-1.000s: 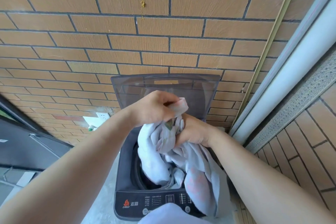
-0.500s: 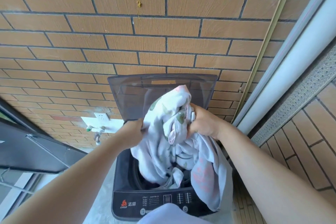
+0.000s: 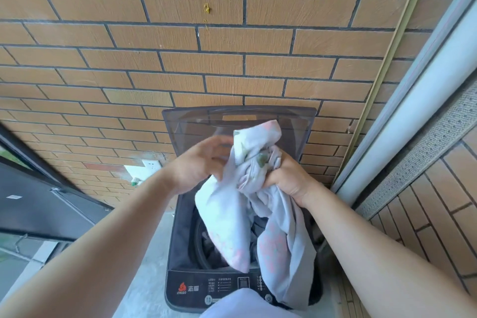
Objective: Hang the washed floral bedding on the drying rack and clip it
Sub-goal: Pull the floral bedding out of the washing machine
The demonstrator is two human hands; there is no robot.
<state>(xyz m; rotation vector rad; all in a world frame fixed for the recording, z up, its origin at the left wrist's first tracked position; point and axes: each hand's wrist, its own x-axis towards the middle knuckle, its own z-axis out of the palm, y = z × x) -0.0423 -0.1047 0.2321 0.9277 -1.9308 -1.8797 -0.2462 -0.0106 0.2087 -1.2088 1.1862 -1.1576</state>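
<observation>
A person stands over a dark grey top-loading washing machine [image 3: 180, 248] whose smoky translucent lid [image 3: 196, 126] is raised against a wall of orange-brown brick tiles [image 3: 232, 41]. The washed white bedding with a faded pink and green floral print [image 3: 227, 217] is bunched up above the open drum: part of it rises in a crumpled peak in front of the lid, one fold hangs down into the drum opening, and another length drapes over the machine's front right corner, partly covering the control panel [image 3: 219, 285]. The right hand [image 3: 286, 178] is clenched around a gathered wad of the fabric, fingers buried in the folds. The left hand [image 3: 198, 165] lies against the left side of the bundle with its fingers curled toward the cloth; it is blurred, so whether it actually grips the fabric cannot be told. Both bare forearms reach in from the lower corners. A white wall socket [image 3: 150, 164] sits low on the brick to the left of the machine, and a pale vertical pipe [image 3: 423, 95] runs along the right side.
</observation>
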